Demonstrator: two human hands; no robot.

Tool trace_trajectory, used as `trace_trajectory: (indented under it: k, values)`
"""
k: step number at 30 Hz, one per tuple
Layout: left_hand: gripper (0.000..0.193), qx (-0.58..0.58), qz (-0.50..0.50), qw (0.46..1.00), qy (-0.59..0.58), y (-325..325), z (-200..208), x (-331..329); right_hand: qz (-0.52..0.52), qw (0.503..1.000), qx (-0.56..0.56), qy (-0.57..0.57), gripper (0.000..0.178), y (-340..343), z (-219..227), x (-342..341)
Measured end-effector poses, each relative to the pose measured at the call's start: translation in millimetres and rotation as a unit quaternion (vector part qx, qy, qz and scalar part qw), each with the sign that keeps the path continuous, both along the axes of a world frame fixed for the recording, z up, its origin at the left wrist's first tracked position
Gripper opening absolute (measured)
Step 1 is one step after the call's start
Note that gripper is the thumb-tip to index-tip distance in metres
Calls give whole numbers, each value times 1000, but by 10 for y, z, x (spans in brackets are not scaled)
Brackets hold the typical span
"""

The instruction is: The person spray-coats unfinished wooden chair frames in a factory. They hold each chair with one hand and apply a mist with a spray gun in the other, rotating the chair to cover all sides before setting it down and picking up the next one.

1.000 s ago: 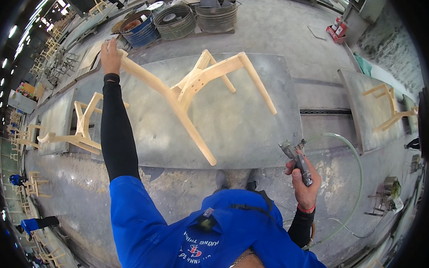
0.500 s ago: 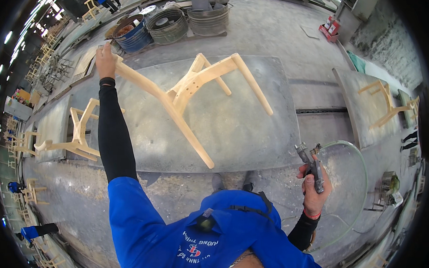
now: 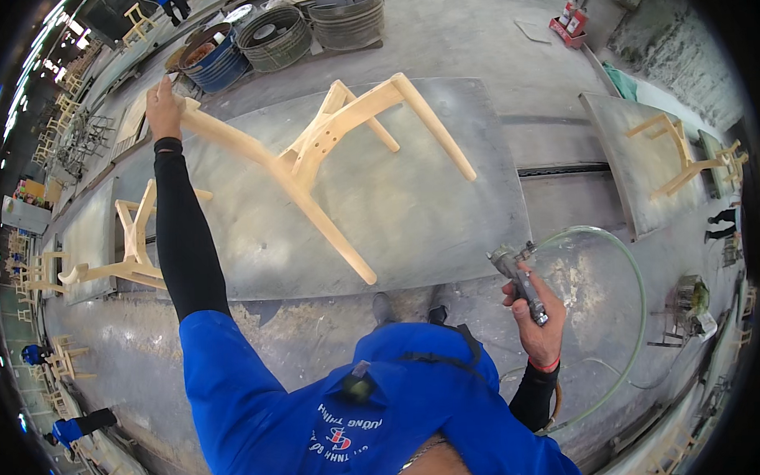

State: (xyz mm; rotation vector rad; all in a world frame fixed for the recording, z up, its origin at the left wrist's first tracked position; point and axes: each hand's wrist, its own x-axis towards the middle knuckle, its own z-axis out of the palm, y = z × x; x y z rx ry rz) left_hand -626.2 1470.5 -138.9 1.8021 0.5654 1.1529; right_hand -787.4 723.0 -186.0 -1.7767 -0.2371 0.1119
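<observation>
Where right grip [image 3: 542,322] wraps it, spray gun [image 3: 508,268] part-hidden

The wooden frame [image 3: 298,162] is pale honey, with a cluster of dark round dots at its joint. The board [image 3: 429,211] is grey, mottled with paler, cloudy patches. By its near right corner, the spray gun [image 3: 520,283] is dull silver-grey, and the hose [image 3: 643,304] translucent pale green. The person's shirt [image 3: 402,404] is bright blue with white lettering and a red emblem; the left sleeve [image 3: 187,232] is black below the elbow, the right wristband [image 3: 547,366] red. Beyond the board's far left corner, one drum [image 3: 224,73] is blue.
</observation>
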Motion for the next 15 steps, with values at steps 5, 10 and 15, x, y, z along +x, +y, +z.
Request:
trace_trajectory:
  k: [5,10,15]
  values:
    - [46,49,-22,999,-9,-81,31,-73,29,997,-78,-4,56,160,-348,43]
    - [48,53,-47,997,-11,-18,17,-112,39,979,-194,-43,50,332,-970,272]
    - [44,115,-54,992,23,152,-16,-155,32,963,-260,-55,47,507,-1707,608]
